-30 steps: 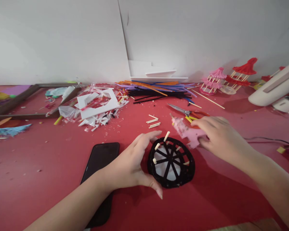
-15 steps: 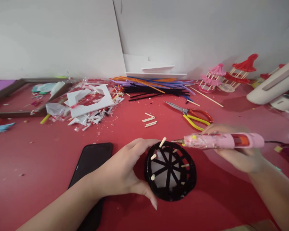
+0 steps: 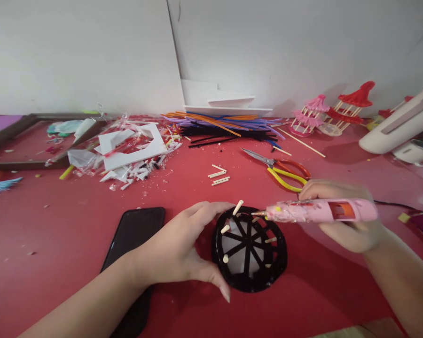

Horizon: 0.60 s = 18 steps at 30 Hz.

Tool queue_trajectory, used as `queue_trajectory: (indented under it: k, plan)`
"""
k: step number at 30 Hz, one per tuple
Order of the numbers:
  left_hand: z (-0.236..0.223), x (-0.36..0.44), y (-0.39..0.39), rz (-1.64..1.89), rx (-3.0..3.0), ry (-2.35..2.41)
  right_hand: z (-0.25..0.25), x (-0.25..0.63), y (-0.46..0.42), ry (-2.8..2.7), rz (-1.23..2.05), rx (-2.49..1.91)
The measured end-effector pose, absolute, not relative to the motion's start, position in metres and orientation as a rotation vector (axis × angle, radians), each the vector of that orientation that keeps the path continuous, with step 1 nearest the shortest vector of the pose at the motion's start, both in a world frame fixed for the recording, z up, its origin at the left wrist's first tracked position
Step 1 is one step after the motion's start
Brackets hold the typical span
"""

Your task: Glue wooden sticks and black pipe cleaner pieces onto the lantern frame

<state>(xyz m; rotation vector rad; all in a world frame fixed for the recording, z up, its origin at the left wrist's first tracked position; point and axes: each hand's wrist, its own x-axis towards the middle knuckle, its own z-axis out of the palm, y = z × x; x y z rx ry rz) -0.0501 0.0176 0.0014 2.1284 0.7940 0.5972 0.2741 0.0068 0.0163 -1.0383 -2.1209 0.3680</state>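
Note:
A round black spoked frame (image 3: 249, 277) lies on the red table, with several short pale wooden pegs standing up from its rim. My left hand (image 3: 183, 246) curves around its left side, fingertips on the far rim and thumb on the near rim, holding it in place. My right hand (image 3: 341, 216) is wrapped around a pink hot glue gun (image 3: 320, 210), held level and pointing left. The gun's nozzle tip sits at the frame's upper right rim, beside a peg.
A black phone (image 3: 136, 239) lies left of my left wrist. Beyond the frame are loose cut sticks (image 3: 218, 176), red and yellow scissors (image 3: 282, 169), a pile of coloured pipe cleaners (image 3: 225, 126), white foam scraps (image 3: 130, 150) and small pagoda models (image 3: 338, 110). A white appliance (image 3: 398, 126) stands at right.
My right hand picked the glue gun up off the table, turned it level and brought its nozzle to the frame's upper right rim. My left hand has kept its hold on the frame.

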Motion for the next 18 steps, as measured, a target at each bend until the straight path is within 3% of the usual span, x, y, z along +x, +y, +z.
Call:
queue_trajectory:
  k: [18]
  plan:
    - [-0.0006,-0.0516,0.0176,0.576,2.126,0.801,0.0151,0.2729,0.0067,-2.108,0.322,-1.029]
